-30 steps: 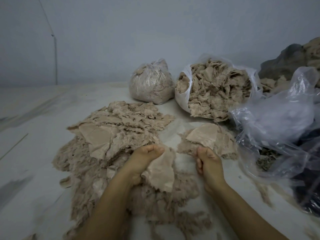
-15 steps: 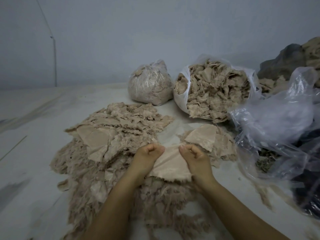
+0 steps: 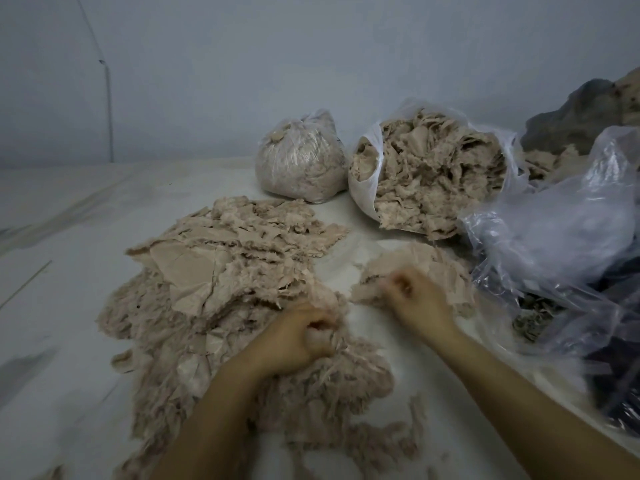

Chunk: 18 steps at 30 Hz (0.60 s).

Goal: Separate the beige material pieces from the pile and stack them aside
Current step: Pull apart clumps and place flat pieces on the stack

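A wide pile of beige, frayed material pieces [image 3: 221, 289] spreads over the white surface, centre-left. My left hand [image 3: 294, 344] sits on the pile's near right part, its fingers curled round a fluffy tuft of it. A small side stack of beige pieces [image 3: 436, 268] lies to the right of the pile. My right hand [image 3: 415, 303] is motion-blurred over that stack's near edge. Its curled fingers hold a beige piece [image 3: 367, 294] that lies against the stack.
A tied plastic bag of beige scraps [image 3: 301, 164] and an open white bag full of the same [image 3: 433, 174] stand at the back. Crumpled clear plastic [image 3: 554, 237] crowds the right side, with a dark heap [image 3: 581, 112] behind it.
Both hands held one beige piece over the pile's near part. My right hand has carried it right to the side stack, and my left hand has dropped onto the pile and gripped a tuft.
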{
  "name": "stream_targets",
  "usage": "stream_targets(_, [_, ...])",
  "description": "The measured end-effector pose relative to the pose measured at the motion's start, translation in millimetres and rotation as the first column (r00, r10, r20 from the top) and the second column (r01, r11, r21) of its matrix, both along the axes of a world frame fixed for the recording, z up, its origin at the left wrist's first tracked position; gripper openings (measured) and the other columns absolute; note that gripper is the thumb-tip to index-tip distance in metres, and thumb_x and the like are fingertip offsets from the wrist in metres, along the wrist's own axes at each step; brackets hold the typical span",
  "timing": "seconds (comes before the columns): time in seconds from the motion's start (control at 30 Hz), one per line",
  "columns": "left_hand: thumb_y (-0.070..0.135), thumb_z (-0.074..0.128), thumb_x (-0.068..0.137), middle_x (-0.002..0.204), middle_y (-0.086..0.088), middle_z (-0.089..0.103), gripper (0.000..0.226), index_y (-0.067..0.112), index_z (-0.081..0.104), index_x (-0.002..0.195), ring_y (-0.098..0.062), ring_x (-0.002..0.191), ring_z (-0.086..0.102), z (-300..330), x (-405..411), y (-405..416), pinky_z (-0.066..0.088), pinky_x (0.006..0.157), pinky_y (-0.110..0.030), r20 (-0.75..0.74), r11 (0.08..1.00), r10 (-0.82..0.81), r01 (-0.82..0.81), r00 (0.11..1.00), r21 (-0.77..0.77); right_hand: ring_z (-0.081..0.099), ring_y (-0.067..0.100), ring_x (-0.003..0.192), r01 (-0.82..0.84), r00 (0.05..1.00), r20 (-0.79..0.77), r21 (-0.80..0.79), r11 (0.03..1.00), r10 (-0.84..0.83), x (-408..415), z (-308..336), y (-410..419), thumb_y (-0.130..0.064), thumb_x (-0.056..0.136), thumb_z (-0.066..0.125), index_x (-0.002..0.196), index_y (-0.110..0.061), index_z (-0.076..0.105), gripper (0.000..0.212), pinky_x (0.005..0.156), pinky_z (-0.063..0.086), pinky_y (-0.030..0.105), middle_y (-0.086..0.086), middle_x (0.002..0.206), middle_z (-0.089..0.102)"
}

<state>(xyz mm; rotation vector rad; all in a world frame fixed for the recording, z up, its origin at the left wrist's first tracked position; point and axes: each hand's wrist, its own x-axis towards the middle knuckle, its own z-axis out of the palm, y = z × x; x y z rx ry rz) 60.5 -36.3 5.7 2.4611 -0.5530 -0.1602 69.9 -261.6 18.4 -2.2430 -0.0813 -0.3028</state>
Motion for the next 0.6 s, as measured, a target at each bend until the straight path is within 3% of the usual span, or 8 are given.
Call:
stream_targets(0.07, [0.017, 0.061, 0.090, 0.112, -0.001, 0.059, 0.022, 0.018, 0.068, 0.111, -0.015, 0.109, 0.051, -3, -2, 0, 0.037, 0.089, -0.019, 0.079, 0.986, -0.011, -0.003, 0.997, 0.168, 0.056, 0.002, 0.079, -0.355, 0.918, -0.203, -0.037, 0.934, 0.341, -27, -22, 19, -0.040, 0.084, 0.068, 0.092, -0.027, 0.067, 0.016, 0.067, 0.042, 0.013, -0.014, 0.085, 0.059])
stream_targets(0.13, [0.005, 0.052, 0.091, 0.115, -0.005, 0.060, 0.029, 0.014, 0.068, 0.112, -0.020, 0.113, 0.050, -6, -5, 0, 0.037, 0.095, -0.023, 0.165, 0.983, 0.035, -0.064, 0.986, 0.173, 0.055, 0.010, 0.085, -0.482, 0.868, -0.252, -0.217, 0.849, 0.428, -40, -39, 25, -0.035, 0.084, 0.069, 0.098, -0.020, 0.068, 0.020, 0.074, 0.042, 0.018, -0.010, 0.089, 0.055])
stream_targets(0.17, [0.003, 0.052, 0.089, 0.117, -0.004, 0.059, 0.031, 0.014, 0.068, 0.114, -0.019, 0.114, 0.049, -5, -8, -1, 0.036, 0.097, -0.021, 0.204, 0.990, 0.038, -0.065, 0.978, 0.124, 0.055, 0.013, 0.085, -0.435, 0.895, -0.200, -0.202, 0.878, 0.398, -41, -41, 26, -0.029, 0.087, 0.066, 0.094, -0.017, 0.068, 0.014, 0.076, 0.042, 0.023, -0.006, 0.087, 0.056])
stream_targets(0.23, [0.014, 0.061, 0.085, 0.123, 0.005, 0.055, 0.036, 0.018, 0.064, 0.120, -0.009, 0.117, 0.046, -2, -15, -6, 0.030, 0.099, -0.011, 0.202, 0.999, 0.011, -0.002, 0.979, -0.043, 0.057, 0.011, 0.076, -0.284, 0.950, -0.108, 0.085, 0.955, 0.293, -43, -35, 24, -0.022, 0.090, 0.064, 0.081, -0.015, 0.063, 0.012, 0.072, 0.043, 0.027, -0.002, 0.079, 0.060])
stream_targets(0.3, [0.033, 0.071, 0.077, 0.121, 0.021, 0.052, 0.051, 0.026, 0.057, 0.126, 0.006, 0.114, 0.047, 2, -23, -18, 0.030, 0.098, -0.006, 0.048, 0.984, -0.044, 0.052, 0.998, -0.172, 0.057, 0.009, 0.070, -0.171, 0.971, -0.092, 0.385, 0.907, 0.222, -43, -23, 23, -0.021, 0.089, 0.066, 0.077, -0.013, 0.063, 0.015, 0.067, 0.045, 0.025, 0.000, 0.074, 0.062])
stream_targets(0.37, [0.031, 0.075, 0.077, 0.099, 0.028, 0.057, 0.036, 0.034, 0.060, 0.109, 0.012, 0.093, 0.054, 1, -26, -29, 0.039, 0.082, -0.004, -0.008, 0.965, -0.026, 0.023, 1.000, -0.262, 0.058, 0.011, 0.068, -0.131, 0.970, -0.100, 0.558, 0.819, 0.223, -44, -17, 25, -0.021, 0.087, 0.068, 0.075, -0.010, 0.064, 0.017, 0.065, 0.047, 0.026, 0.002, 0.071, 0.063])
stream_targets(0.43, [0.017, 0.068, 0.086, 0.076, 0.016, 0.061, 0.009, 0.026, 0.065, 0.085, 0.001, 0.071, 0.056, 2, -26, -33, 0.043, 0.069, -0.015, -0.030, 0.899, 0.099, -0.102, 0.995, -0.425, 0.056, 0.010, 0.062, -0.097, 0.968, -0.111, 0.663, 0.742, 0.226, -46, -13, 25, -0.023, 0.087, 0.068, 0.068, -0.013, 0.063, 0.021, 0.059, 0.047, 0.022, -0.002, 0.064, 0.061])
stream_targets(0.6, [0.015, 0.051, 0.096, 0.064, 0.003, 0.047, 0.025, 0.015, 0.054, 0.071, -0.008, 0.059, 0.043, 5, -21, -19, 0.033, 0.055, -0.019, -0.061, 0.845, 0.232, -0.233, 0.971, -0.481, 0.041, 0.002, 0.037, -0.033, 0.964, -0.165, 0.707, 0.706, 0.211, -48, -17, 10, -0.019, 0.090, 0.065, 0.055, -0.026, 0.058, 0.035, 0.041, 0.037, 0.016, -0.011, 0.044, 0.046])
